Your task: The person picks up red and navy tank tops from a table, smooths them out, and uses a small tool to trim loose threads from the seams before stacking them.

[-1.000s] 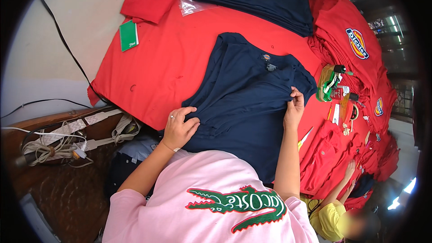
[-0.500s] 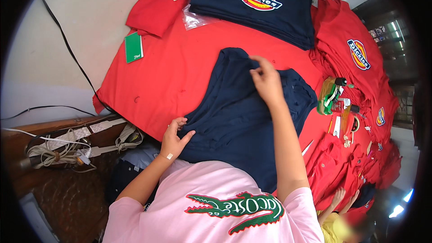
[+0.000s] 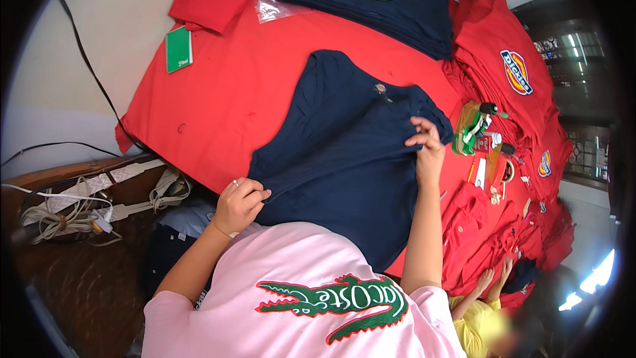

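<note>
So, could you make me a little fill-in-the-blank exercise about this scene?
The hand wearing a ring is the person's ____ one.
The shirt it touches is dark ____.
The notebook has a ____ cover.
The cloth spread under that shirt is ____.

Missing words: left; blue; green; red.

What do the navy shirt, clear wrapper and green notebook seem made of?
Navy shirt: matte fabric, perhaps cotton knit, since it drapes in soft folds. Clear wrapper: glossy thin plastic film, judging by see-through creases and highlights. Green notebook: smooth cover, likely card, as it lies flat; any coating is unclear.
</note>
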### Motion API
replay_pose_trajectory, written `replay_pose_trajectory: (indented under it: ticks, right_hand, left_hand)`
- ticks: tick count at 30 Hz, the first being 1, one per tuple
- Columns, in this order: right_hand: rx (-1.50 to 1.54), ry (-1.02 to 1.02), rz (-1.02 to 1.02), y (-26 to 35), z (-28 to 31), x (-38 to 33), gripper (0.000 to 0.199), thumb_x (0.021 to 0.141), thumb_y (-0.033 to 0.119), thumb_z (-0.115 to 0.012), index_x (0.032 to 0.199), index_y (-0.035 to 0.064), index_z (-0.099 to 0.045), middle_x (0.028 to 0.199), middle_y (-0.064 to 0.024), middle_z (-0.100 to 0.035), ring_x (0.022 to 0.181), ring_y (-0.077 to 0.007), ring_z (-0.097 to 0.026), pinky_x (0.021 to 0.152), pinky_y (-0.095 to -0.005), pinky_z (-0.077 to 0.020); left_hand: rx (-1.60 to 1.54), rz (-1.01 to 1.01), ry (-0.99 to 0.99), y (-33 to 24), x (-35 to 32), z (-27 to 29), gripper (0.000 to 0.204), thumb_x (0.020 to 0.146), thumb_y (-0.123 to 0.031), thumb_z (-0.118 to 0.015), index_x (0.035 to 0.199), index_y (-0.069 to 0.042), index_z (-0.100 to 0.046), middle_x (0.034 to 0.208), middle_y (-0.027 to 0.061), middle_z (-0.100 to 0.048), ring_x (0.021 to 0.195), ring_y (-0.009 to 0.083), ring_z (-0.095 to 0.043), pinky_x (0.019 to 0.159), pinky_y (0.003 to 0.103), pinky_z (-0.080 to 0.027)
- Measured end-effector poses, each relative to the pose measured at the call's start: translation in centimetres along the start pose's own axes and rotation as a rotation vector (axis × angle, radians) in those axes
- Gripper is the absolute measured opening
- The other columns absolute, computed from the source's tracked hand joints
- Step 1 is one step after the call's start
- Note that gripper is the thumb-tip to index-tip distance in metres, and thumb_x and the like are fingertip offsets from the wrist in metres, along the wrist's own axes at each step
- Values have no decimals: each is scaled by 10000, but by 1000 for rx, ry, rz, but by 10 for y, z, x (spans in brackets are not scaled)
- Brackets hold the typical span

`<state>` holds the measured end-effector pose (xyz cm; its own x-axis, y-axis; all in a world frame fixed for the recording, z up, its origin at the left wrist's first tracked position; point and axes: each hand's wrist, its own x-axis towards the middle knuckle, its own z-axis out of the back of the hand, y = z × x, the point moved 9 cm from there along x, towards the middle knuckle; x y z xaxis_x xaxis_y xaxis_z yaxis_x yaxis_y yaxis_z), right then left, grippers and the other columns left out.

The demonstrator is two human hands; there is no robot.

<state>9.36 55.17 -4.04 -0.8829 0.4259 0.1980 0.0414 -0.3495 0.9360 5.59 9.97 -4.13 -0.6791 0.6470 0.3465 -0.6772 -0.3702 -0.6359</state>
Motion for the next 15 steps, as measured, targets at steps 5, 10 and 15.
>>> replay_pose_trajectory:
  ticks: [5,10,15]
  right_hand:
    - [185,-252,-242,-66,26,-96,182,798,-123,-696,788,37,-783,1554,-165,-595,1508,-303,-477,1283,-427,-286]
    - [234,-236,-236,-61,18,-93,245,792,-154,-659,830,42,-802,1580,-163,-575,1529,-302,-458,1274,-418,-304]
    - [161,-226,-245,-64,23,-97,306,778,-166,-614,865,50,-812,1626,-151,-531,1534,-288,-453,1286,-426,-277]
  left_hand:
    - [28,-88,112,-10,-5,-27,117,816,-22,-813,853,-58,-708,880,56,-621,775,263,-610,687,403,-496]
    - [57,-98,121,-3,-13,-30,123,806,-19,-801,894,-62,-725,942,63,-635,816,263,-618,702,403,-493]
    - [-65,10,46,2,-12,-21,140,777,30,-779,875,-29,-698,1059,85,-663,883,271,-648,782,398,-539]
